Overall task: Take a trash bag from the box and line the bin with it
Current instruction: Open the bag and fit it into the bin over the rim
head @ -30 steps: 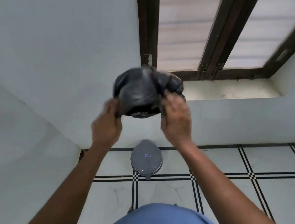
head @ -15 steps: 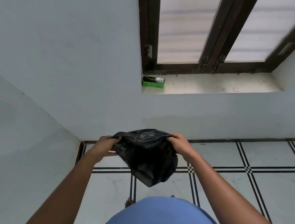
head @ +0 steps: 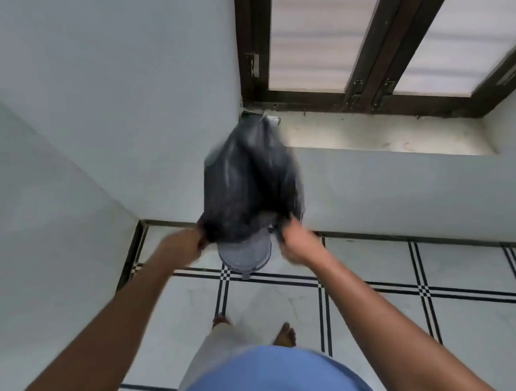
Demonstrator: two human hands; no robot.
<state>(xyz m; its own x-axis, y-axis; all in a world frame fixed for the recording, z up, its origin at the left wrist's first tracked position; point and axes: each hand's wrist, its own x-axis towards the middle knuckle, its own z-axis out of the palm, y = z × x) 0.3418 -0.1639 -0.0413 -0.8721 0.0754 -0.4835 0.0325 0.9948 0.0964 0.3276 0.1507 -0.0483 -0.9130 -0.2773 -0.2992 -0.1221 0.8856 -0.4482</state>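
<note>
A black trash bag [head: 249, 188] billows upward in front of me, blurred by motion. My left hand [head: 186, 245] grips its rim on the left and my right hand [head: 297, 244] grips its rim on the right. Under the bag, on the floor against the wall, stands the small grey bin [head: 244, 257] with its lid shut, partly covered by the bag. The bag's top hides almost all of the box on the window sill [head: 378, 137]; only a sliver shows at the sill's left corner.
White walls meet in a corner at the left. A dark-framed window [head: 370, 50] sits above the sill. The floor [head: 396, 298] has pale tiles with black line borders. My bare feet [head: 284, 334] stand just behind the bin.
The bag hung down between my hands half a second ago; now it has flipped up and puffed out above them. The bin shows again beneath it, and the green box is covered.
</note>
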